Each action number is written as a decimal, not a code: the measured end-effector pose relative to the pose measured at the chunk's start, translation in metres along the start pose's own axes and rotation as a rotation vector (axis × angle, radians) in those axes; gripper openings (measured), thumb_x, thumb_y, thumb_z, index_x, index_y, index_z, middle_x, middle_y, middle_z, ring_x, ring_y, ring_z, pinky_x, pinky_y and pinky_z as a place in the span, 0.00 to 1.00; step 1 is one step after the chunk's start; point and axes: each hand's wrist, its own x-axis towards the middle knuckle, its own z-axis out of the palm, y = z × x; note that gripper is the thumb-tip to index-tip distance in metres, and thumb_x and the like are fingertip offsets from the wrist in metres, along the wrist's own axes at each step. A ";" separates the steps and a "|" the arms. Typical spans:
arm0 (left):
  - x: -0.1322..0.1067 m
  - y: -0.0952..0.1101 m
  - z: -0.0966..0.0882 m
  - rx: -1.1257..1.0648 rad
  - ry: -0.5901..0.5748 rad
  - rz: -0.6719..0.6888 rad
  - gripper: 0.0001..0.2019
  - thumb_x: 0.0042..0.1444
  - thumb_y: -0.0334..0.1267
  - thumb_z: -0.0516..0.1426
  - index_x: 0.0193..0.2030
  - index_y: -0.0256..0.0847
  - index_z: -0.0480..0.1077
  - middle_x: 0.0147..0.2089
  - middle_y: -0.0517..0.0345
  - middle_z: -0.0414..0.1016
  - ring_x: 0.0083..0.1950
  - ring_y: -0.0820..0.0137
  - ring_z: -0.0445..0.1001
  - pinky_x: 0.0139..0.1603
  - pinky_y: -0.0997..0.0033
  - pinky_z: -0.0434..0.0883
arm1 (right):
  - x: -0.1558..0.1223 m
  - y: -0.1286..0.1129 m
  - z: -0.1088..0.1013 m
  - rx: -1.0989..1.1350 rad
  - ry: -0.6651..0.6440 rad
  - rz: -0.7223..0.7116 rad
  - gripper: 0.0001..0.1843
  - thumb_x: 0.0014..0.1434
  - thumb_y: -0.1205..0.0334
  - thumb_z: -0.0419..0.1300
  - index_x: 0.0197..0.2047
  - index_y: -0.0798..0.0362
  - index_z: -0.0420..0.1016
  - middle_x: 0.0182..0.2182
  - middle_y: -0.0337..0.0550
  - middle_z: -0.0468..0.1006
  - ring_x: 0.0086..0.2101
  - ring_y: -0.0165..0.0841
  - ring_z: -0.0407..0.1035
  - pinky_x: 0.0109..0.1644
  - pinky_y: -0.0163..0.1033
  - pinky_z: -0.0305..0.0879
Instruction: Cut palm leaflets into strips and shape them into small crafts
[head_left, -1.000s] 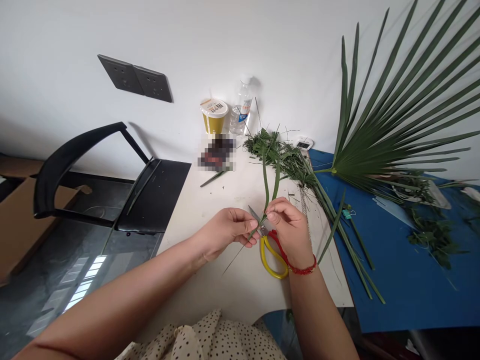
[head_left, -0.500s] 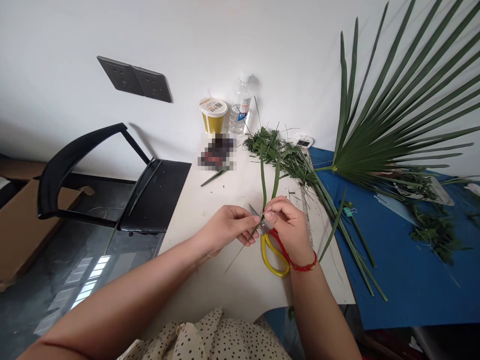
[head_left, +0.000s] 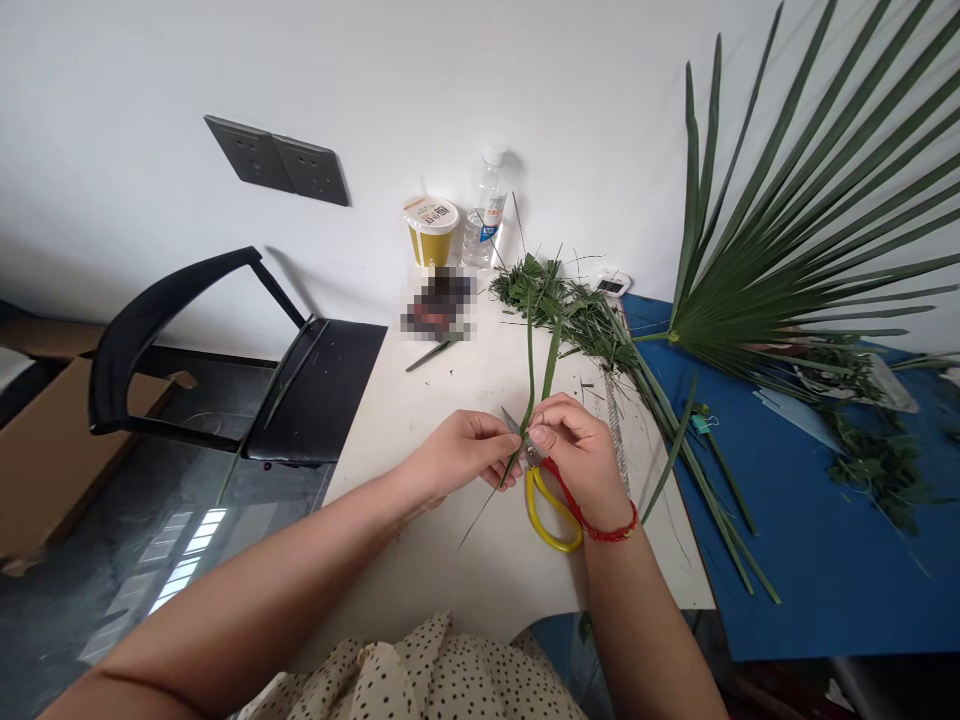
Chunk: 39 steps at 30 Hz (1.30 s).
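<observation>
Table: scissors are lying under my right hand | palm frond is lying rightward across the board | chair is standing left | cup and bottle are standing behind

The one head-worn camera looked forward and down from close above the tabletop, facing the white wall.

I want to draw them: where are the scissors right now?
In the head view, the scissors are under the right hand, over the white table, blades beside the left hand and a green leaf.
</observation>
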 end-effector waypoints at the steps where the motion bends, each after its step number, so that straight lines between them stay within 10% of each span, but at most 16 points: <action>1: 0.000 0.000 -0.001 -0.002 -0.015 -0.008 0.09 0.55 0.39 0.61 0.28 0.35 0.74 0.27 0.54 0.79 0.27 0.71 0.77 0.30 0.71 0.73 | 0.000 0.000 0.000 0.006 0.000 0.005 0.06 0.59 0.64 0.65 0.29 0.49 0.76 0.31 0.40 0.72 0.35 0.35 0.68 0.39 0.41 0.65; 39: -0.002 -0.001 0.002 -0.029 -0.039 -0.038 0.05 0.51 0.31 0.60 0.35 0.34 0.78 0.31 0.53 0.80 0.32 0.69 0.78 0.37 0.66 0.77 | -0.001 0.003 0.001 -0.072 -0.033 0.080 0.08 0.60 0.66 0.62 0.29 0.50 0.72 0.34 0.40 0.69 0.33 0.34 0.65 0.35 0.40 0.61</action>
